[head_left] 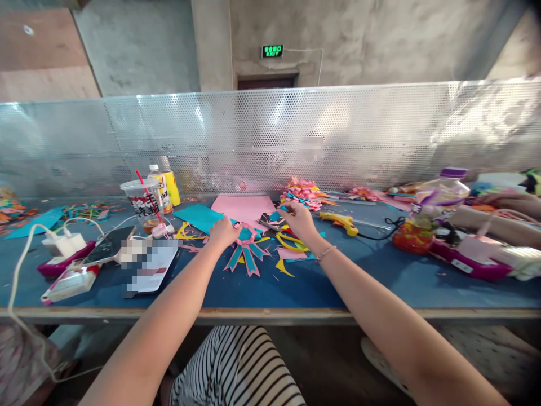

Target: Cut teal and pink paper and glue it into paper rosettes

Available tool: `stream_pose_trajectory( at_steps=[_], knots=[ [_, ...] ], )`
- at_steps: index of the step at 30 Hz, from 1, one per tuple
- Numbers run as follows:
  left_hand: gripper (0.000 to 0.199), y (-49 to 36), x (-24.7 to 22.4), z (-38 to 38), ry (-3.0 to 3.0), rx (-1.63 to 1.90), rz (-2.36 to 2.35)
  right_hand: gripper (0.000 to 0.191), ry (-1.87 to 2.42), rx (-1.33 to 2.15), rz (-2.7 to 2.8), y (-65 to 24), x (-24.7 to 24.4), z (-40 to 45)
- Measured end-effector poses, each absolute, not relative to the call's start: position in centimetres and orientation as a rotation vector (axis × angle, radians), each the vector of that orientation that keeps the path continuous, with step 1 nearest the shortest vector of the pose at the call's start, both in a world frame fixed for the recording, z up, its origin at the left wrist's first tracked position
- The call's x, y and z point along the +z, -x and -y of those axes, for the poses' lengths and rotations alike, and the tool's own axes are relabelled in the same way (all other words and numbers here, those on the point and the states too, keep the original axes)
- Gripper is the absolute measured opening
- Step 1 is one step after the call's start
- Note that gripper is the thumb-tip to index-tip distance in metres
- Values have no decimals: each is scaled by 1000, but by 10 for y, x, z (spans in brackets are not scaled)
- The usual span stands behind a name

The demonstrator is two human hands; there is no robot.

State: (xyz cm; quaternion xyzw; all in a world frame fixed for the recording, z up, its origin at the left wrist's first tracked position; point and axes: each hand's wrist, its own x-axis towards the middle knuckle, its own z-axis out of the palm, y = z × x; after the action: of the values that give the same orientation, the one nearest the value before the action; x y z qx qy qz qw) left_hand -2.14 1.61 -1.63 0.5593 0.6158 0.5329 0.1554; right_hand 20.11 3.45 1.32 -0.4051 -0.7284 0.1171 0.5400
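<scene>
My left hand [223,232] pinches the left edge of a paper rosette [248,260] lying on the table. The rosette has a pink-and-blue ring and several blue tails edged in pink. To its right, my right hand [301,223] has its fingers closed at a small blue paper piece [276,215]. Scissors [274,227] lie under and beside this hand, partly covered. Pink sheet paper [245,207] and blue sheet paper [198,216] lie just behind the hands. Yellow paper strips [292,242] and scraps lie around my right wrist.
A yellow glue gun [340,222] lies to the right, before a stack of paper pieces [302,194]. Leftward are a plastic cup [146,204], a phone [110,243] and a power strip [63,262]. A bottle [435,206] and another person's arm [477,225] are at right.
</scene>
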Motion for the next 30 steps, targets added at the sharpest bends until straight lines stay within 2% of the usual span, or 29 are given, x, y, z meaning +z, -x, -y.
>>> stream_pose_trajectory(
  at_steps=[6, 9, 12, 19, 27, 30],
  knots=[
    [39, 28, -16, -18, -1835, 796, -2118, 17, 947, 296, 1654, -206, 12, -39],
    [43, 23, -12, -16, -1899, 661, -2099, 15, 957, 304, 1662, -206, 11, -40],
    [45, 20, -11, -16, -1923, 784, -1980, 15, 940, 298, 1669, -208, 10, -41],
    [45, 12, 0, -8, -2029, 1384, -1304, 19, 894, 419, 1483, -214, 15, -43],
    [62, -2, 8, 8, -1855, 1400, -984, 17, 679, 694, 1317, -214, 21, -37],
    [63, -5, 7, 8, -1801, 1394, -940, 16, 630, 732, 1334, -216, 22, -37]
  ],
)
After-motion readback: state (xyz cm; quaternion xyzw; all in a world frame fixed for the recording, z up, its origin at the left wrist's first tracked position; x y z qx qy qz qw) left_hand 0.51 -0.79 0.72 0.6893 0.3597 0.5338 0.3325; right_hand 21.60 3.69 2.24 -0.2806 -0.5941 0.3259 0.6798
